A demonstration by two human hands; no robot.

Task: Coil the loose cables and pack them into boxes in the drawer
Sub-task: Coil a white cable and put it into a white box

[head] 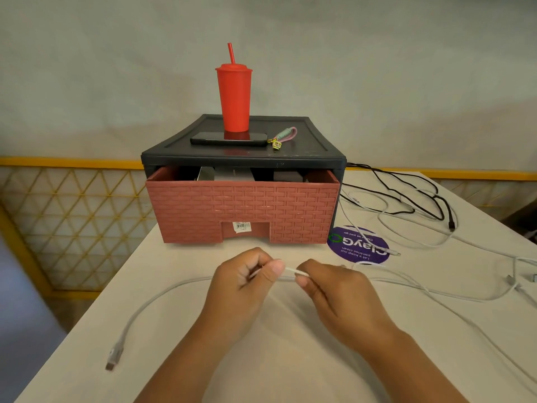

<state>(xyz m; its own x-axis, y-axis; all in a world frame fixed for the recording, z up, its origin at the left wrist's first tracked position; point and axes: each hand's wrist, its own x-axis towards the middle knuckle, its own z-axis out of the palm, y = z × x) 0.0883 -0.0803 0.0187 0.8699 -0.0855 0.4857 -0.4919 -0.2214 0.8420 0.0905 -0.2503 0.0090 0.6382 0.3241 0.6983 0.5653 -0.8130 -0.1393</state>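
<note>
Both hands, left hand (247, 274) and right hand (328, 289), pinch the white cable (162, 289) with closed fingers, cable lying left-right.

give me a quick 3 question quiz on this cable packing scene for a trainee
1. True or false: the drawer is pulled partly open.
2. Multiple choice: what stands on top of the black cabinet behind the phone? A) a blue mug B) a red cup with a straw C) a lamp
3. Short answer: what do the left hand and right hand hold between them?

Key
1. True; boxes show over its front edge.
2. B, the red cup.
3. A stretch of the white cable, pinched in the grip of both hands; its free plug lies on the table to the left.
</note>
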